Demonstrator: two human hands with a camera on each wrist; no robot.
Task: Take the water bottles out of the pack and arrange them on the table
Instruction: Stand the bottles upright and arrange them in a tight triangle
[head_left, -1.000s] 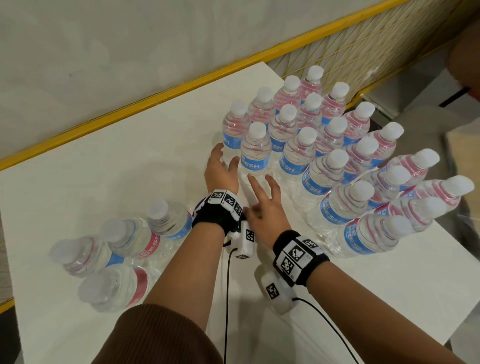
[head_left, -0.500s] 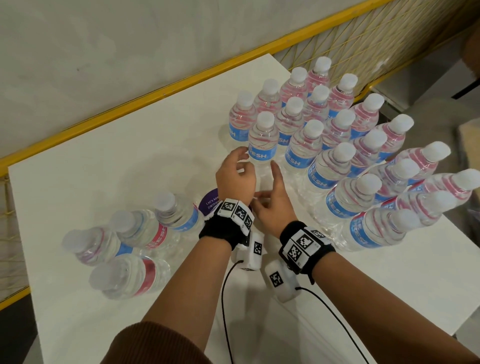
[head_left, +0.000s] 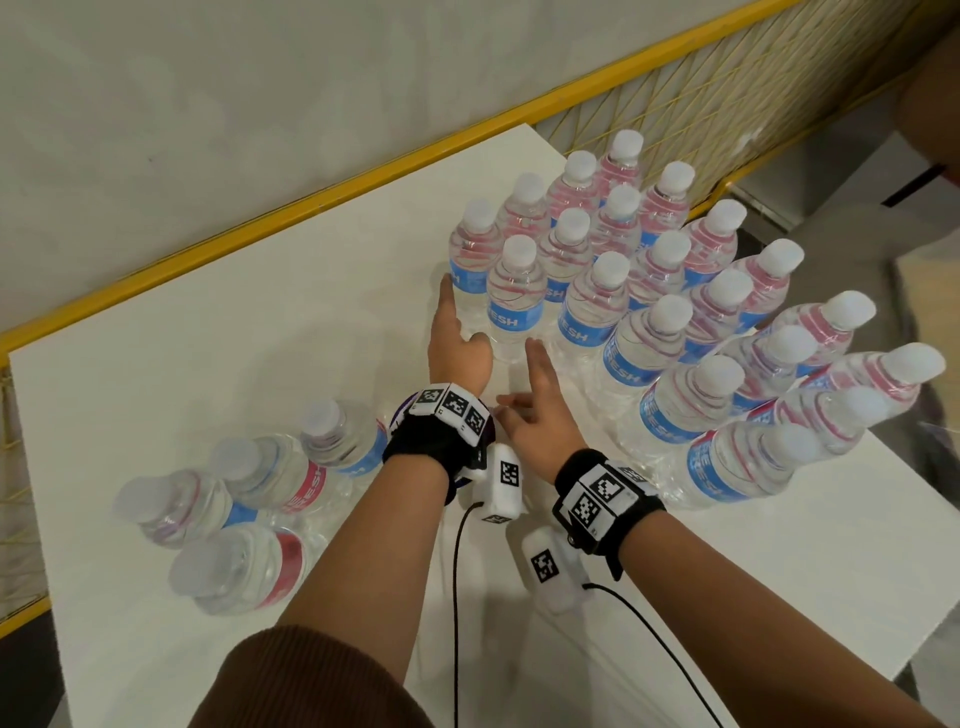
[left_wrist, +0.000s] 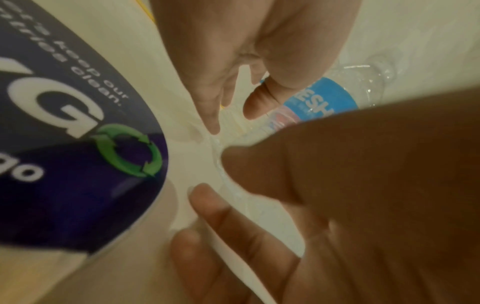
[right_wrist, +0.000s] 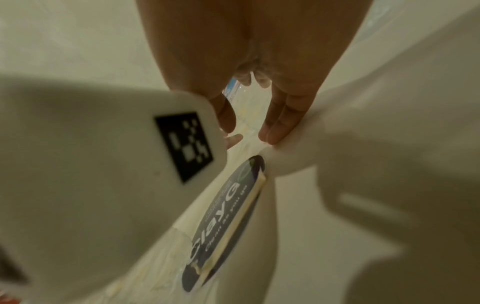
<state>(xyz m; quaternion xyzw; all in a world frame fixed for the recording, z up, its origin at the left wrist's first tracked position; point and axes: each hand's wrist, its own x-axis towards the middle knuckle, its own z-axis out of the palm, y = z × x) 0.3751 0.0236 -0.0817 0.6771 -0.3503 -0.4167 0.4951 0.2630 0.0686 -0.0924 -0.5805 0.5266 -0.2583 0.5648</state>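
Both hands (head_left: 460, 345) (head_left: 535, 415) spread, gripping nothing | risk: nudging near-left bottle (head_left: 514, 299) topples packed upright rows (head_left: 670, 291)

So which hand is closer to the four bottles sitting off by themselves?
The left hand. Its wrist passes right beside the four separate bottles. The right hand is farther off, on the other side of the left hand, next to the big group of bottles.

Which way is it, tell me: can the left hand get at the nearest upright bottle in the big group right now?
Probably yes. The left hand lies open right beside that bottle, with nothing between them. The right hand flanks its other side without covering it.
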